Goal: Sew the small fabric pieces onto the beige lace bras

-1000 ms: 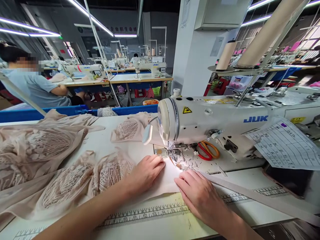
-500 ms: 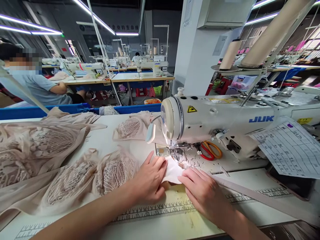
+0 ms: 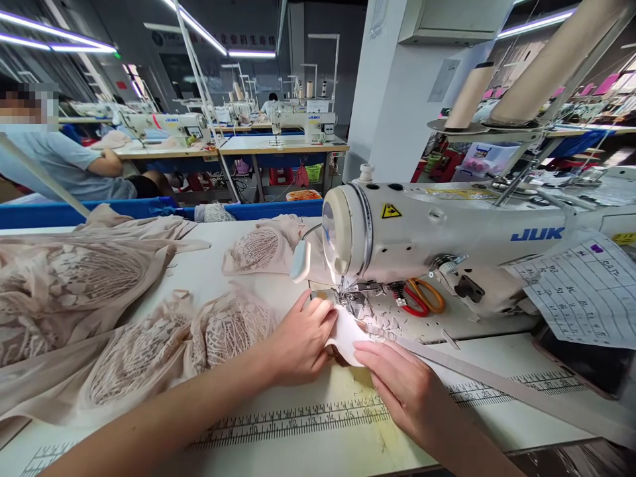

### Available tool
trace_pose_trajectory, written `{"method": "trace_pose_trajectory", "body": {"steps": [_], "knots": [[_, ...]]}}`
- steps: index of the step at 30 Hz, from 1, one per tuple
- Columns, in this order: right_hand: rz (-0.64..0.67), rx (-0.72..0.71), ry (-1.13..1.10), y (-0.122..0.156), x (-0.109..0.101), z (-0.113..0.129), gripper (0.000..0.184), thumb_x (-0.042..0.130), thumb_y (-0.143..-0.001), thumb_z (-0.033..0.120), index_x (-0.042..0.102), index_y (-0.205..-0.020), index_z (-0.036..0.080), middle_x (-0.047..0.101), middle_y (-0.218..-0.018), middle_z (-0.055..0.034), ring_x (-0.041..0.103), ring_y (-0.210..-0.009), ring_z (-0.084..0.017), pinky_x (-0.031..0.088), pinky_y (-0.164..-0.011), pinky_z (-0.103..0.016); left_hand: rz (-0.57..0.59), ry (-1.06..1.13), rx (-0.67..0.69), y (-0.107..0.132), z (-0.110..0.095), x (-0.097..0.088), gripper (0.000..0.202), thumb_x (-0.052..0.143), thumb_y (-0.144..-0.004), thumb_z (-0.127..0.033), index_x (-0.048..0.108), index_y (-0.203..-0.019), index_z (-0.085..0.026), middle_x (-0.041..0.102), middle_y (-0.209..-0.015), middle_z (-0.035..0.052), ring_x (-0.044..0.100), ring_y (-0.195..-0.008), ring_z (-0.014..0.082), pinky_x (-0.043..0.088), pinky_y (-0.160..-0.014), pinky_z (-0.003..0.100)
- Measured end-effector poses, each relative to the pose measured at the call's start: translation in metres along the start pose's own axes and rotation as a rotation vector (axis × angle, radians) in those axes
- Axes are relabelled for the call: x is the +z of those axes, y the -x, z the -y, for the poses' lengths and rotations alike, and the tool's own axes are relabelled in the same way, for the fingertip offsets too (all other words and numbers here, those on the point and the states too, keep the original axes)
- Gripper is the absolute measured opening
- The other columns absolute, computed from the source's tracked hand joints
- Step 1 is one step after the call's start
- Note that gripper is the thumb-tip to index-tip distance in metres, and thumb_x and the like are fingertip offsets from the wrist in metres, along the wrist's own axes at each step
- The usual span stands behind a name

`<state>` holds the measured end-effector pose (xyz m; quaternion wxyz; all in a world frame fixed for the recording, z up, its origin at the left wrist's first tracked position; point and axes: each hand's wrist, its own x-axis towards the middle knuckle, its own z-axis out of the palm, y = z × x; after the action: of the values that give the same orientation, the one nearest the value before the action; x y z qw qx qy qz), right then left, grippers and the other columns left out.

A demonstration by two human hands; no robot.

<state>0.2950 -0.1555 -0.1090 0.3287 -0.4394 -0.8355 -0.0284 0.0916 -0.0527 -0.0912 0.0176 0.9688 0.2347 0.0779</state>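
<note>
Whereas the pale beige fabric piece [image 3: 348, 334] lay flat earlier, it now bunches just before the white sewing machine [image 3: 447, 232], seemingly nearly fed through. Your left hand [image 3: 301, 341] pinches its edge with closed fingers, and your right hand [image 3: 405, 387] presses flat, fingers open.

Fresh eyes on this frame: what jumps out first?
The white sewing machine sits right of centre, with the left hand and right hand on a pale fabric piece at its needle. Left of them, heaped beige lace garments spread across the table; red-and-orange scissors lie on the machine bed.
</note>
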Motion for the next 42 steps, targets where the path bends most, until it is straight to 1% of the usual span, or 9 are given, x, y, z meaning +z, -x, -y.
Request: {"method": "trace_pose_trajectory", "body": {"steps": [8,15,19,21,23,25,28,34,42], "knots": [[0.0,-0.024,0.082,-0.002,-0.007,0.003,0.038,0.039,-0.086,-0.001,0.058,-0.113,0.016,0.069,-0.105,-0.0091,0.066,-0.093,-0.02,0.058,-0.082,-0.034,-0.031,-0.026,0.037,-0.008,-0.001,-0.001,0.034,0.048,-0.086,-0.025,0.06,-0.112,-0.007,0.057,-0.104,0.0152,0.053,-0.097,0.0281,0.032,-0.106,0.05],[0.008,-0.002,0.085,-0.008,0.0,0.004,0.036,0.038,-0.087,-0.003,0.058,-0.109,0.016,0.067,-0.098,-0.0088,0.063,-0.087,-0.02,0.056,-0.078,-0.034,-0.074,-0.05,0.026,-0.012,0.006,0.008,0.037,0.046,-0.084,-0.022,0.06,-0.114,-0.006,0.058,-0.108,0.0172,0.053,-0.102,0.0296,0.03,-0.108,0.052],[0.053,0.024,0.095,-0.014,0.004,0.005,0.031,0.038,-0.091,-0.001,0.061,-0.105,0.015,0.065,-0.093,-0.0087,0.06,-0.083,-0.02,0.054,-0.074,-0.032,-0.102,-0.055,0.006,-0.012,0.01,0.002,0.036,0.046,-0.083,-0.019,0.06,-0.113,-0.007,0.059,-0.107,0.016,0.053,-0.099,0.0288,0.032,-0.107,0.053],[0.063,0.025,0.12,-0.017,0.007,0.006,0.031,0.037,-0.093,0.002,0.063,-0.105,0.015,0.065,-0.091,-0.0086,0.059,-0.081,-0.02,0.053,-0.073,-0.032,-0.117,-0.058,-0.009,-0.009,0.004,-0.004,0.033,0.048,-0.082,-0.019,0.06,-0.111,-0.008,0.059,-0.108,0.0162,0.053,-0.099,0.0297,0.041,-0.098,0.051],[0.062,0.018,0.146,-0.018,0.009,0.007,0.031,0.037,-0.093,0.002,0.063,-0.105,0.014,0.064,-0.088,-0.0082,0.057,-0.078,-0.019,0.051,-0.07,-0.032,-0.113,-0.063,-0.005,-0.003,-0.007,-0.006,0.026,0.048,-0.085,-0.018,0.06,-0.107,-0.011,0.06,-0.106,0.015,0.055,-0.093,0.0278,0.049,-0.081,0.043],[0.055,0.022,0.168,-0.018,0.011,0.008,0.03,0.036,-0.093,0.002,0.064,-0.098,0.013,0.062,-0.084,-0.0078,0.055,-0.075,-0.019,0.05,-0.068,-0.032,-0.092,-0.055,0.026,0.003,-0.019,-0.003,0.022,0.043,-0.091,-0.013,0.06,-0.105,-0.012,0.061,-0.098,0.0116,0.056,-0.081,0.0223,0.049,-0.065,0.034],[0.054,0.033,0.199,-0.016,0.011,0.008,0.028,0.038,-0.093,0.002,0.064,-0.093,0.012,0.062,-0.084,-0.0082,0.055,-0.077,-0.02,0.05,-0.071,-0.033,-0.114,-0.049,0.114,0.008,-0.024,0.009,0.026,0.035,-0.096,-0.007,0.058,-0.107,-0.011,0.061,-0.087,0.0072,0.055,-0.07,0.0174,0.045,-0.057,0.028],[0.035,-0.015,0.246,-0.011,0.009,0.005,0.032,0.042,-0.092,0.004,0.061,-0.117,0.008,0.067,-0.104,-0.012,0.059,-0.089,-0.022,0.051,-0.079,-0.036,-0.258,-0.014,0.235,0.009,0.0,0.017,0.023,0.037,-0.1,-0.01,0.059,-0.097,-0.012,0.06,-0.086,0.0073,0.054,-0.073,0.0178,0.047,-0.063,0.029],[0.041,-0.002,0.299,-0.022,0.012,0.005,0.03,0.042,-0.091,0.003,0.065,-0.111,0.007,0.068,-0.101,-0.0126,0.061,-0.092,-0.023,0.051,-0.081,-0.036,-0.305,-0.02,0.237,0.002,0.023,0.018,0.028,0.036,-0.101,-0.012,0.063,-0.101,-0.013,0.064,-0.093,0.0095,0.058,-0.083,0.0186,0.05,-0.071,0.031]]}}
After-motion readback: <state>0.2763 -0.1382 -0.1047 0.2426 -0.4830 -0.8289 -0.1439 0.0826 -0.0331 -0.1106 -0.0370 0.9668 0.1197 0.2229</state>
